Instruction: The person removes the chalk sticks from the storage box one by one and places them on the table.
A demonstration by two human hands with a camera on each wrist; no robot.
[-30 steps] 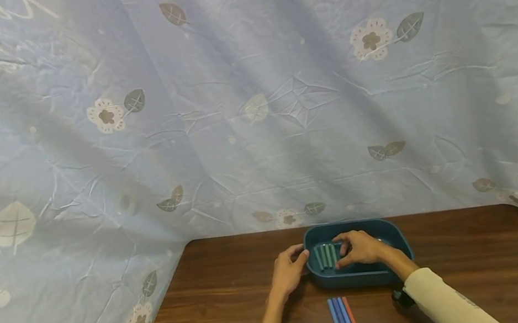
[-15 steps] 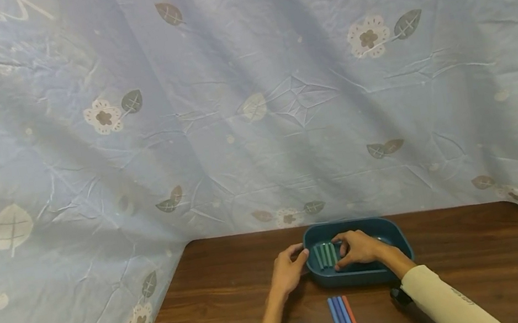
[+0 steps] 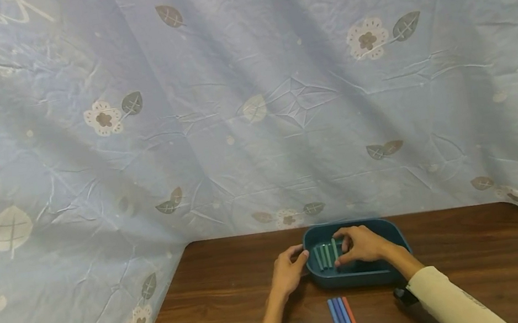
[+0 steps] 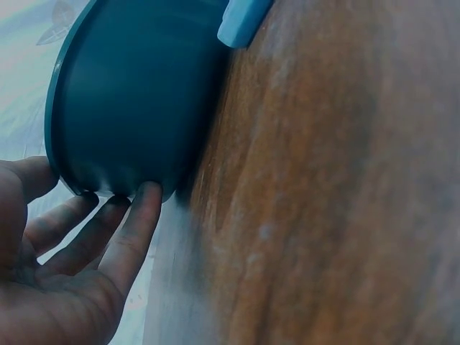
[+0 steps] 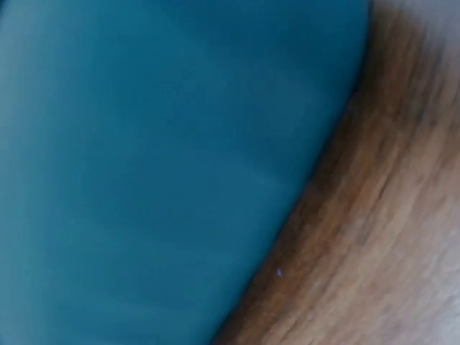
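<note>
Stick (image 3: 334, 248), green, pinched end to end between thumb and forefinger of the right hand (image 3: 363, 244), within the teal tray (image 3: 357, 279).
Just left of it, loose green sticks (image 3: 324, 257) lie in the tray; the right forearm crosses the tray's near right corner, while the left hand (image 3: 287, 272), fingers spread, touches its left end. Marks on the right sleeve (image 3: 452, 297) and pale script on the cloth (image 3: 215, 134) are unreadable.

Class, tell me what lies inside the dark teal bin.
Three green sticks; beside them the right hand pinches a fourth stick. Anything beneath that hand is covered.
</note>
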